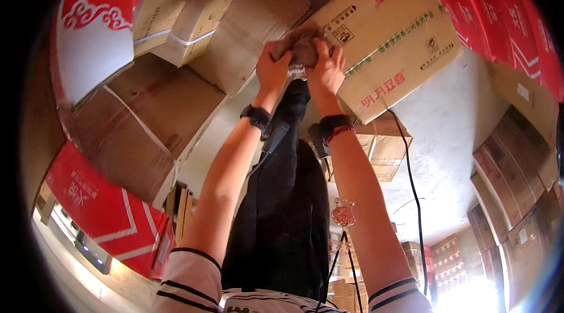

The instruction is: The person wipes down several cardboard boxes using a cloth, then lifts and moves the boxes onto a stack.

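Observation:
A crumpled brownish-pink cloth [303, 51] is bunched up between my two hands, out in front of me at the upper middle of the view. My left hand [274, 71] closes round its left side. Round its right side are the bent fingers of my right hand [326, 70]. Just right of the cloth lies a large tan carton [405, 25] with red and green print, its near corner pointing toward me. Plain brown cardboard [252, 25] is on the left of my hands. How the cloth is folded inside my grip is hidden.
Strapped brown cartons [147, 107] and a red-and-white carton [111, 207] stand at my left. More red cartons [487, 4] are at the far right, above stacked brown boxes [511, 154]. A black cable [411, 178] hangs down right of my arm. Another carton [388, 151] sits behind it.

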`<state>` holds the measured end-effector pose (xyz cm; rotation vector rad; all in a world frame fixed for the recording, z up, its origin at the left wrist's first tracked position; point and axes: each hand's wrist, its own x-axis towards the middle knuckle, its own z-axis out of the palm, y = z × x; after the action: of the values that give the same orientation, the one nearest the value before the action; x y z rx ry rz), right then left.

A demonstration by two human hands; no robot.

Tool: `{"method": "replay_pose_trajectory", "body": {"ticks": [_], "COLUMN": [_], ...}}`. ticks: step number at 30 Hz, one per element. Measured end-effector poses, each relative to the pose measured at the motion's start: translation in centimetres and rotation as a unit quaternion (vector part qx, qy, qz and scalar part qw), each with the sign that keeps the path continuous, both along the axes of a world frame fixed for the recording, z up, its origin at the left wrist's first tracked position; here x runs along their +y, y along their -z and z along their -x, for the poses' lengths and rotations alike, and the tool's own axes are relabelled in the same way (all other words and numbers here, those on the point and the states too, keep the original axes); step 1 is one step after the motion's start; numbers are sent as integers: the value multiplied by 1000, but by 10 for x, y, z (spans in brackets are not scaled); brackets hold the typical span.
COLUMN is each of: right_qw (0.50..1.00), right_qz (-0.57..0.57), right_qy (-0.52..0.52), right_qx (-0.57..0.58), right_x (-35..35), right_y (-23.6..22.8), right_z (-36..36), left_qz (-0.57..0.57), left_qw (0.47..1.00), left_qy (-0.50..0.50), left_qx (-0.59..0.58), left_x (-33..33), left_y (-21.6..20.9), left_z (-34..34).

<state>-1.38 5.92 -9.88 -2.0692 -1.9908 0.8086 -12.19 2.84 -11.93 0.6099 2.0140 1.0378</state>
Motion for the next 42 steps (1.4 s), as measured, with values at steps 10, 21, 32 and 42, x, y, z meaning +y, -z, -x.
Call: {"method": "replay_pose_trajectory", "body": {"ticks": [10, 21, 32, 42], "right_qw": [945, 899, 244, 158], "right_qz": [215, 153, 138, -47], "right_qy": [185, 327, 604, 550], "right_qx": [163, 248, 746, 819], "right_x": [-252, -360, -450, -363], "right_y": [19, -28, -50, -125], "right_z": [-148, -346, -353, -405], "left_qz": [145, 195, 2, 211], "left_qw": [908, 850, 787, 814], "left_qy": [393, 490, 608, 501], "left_qx": [12, -8, 104, -206], "left_x": [-151, -236, -272, -251], "left_y": [-31, -77, -126, -203], "left_z": [-78, -301, -418, -431]}}
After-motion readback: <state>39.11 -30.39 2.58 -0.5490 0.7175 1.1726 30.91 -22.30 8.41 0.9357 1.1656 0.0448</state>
